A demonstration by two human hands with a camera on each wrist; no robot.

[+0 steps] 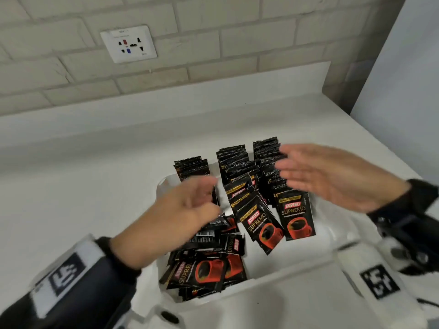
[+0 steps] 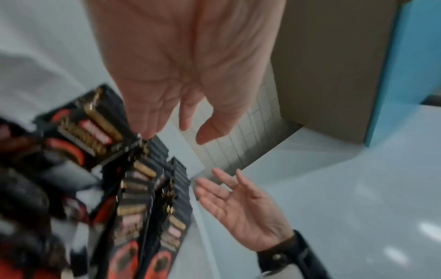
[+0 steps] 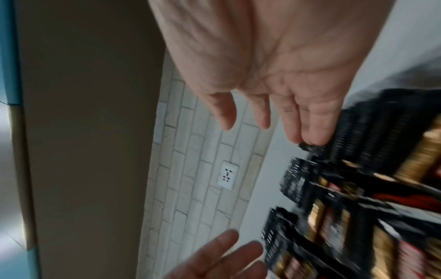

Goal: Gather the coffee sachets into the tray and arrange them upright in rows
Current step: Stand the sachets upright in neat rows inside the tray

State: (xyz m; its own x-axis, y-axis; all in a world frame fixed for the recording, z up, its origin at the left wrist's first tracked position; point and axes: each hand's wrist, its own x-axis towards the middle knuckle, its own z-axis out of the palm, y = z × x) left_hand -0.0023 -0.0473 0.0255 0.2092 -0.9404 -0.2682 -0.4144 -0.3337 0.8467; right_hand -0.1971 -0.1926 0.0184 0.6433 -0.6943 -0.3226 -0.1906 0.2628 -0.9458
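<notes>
Black coffee sachets with red cups stand upright in rows [image 1: 240, 167] inside a white tray [image 1: 297, 264]. Two front sachets [image 1: 297, 214] lean toward me. A loose flat pile of sachets [image 1: 209, 264] fills the tray's near left part. My left hand [image 1: 187, 205] hovers over the left row, fingers relaxed and empty, blurred by motion. My right hand [image 1: 316, 172] hangs open, palm inward, beside the right row [image 3: 372, 132]; its fingertips [image 3: 312, 136] are at the sachet tops. In the left wrist view both the left hand [image 2: 181, 105] and right hand [image 2: 238, 203] hold nothing.
The tray sits on a white counter [image 1: 83, 186] against a pale brick wall [image 1: 213, 55] with a white power socket [image 1: 129, 43]. A tall light panel [image 1: 403, 79] closes the right side. Wrist straps carry black-and-white markers [image 1: 380, 281].
</notes>
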